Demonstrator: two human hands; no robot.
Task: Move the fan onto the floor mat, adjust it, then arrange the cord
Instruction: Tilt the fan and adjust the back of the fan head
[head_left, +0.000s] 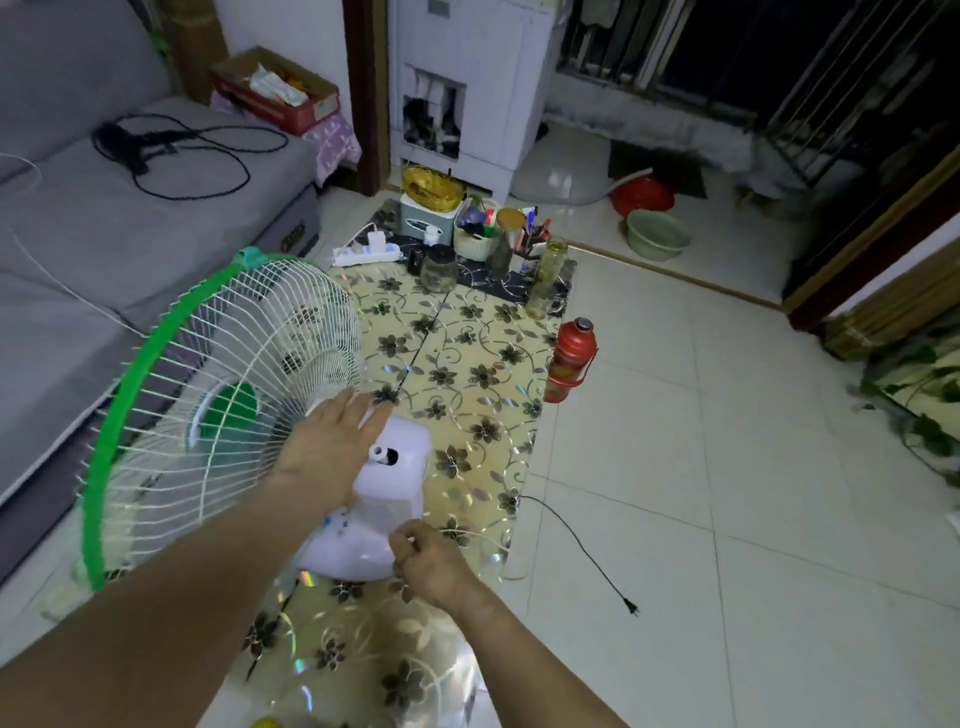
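Fan (218, 415) stands on flowery floor mat (467, 364) at lower left, left hand (332, 447) open & flat on its white back, right hand (431, 566) pinching by its base, cord (576, 545) on floor tiles at right.

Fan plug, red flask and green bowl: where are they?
fan plug (632, 608), head view, on its black body.
red flask (570, 358), head view, on its side.
green bowl (657, 235), head view, on its rim.
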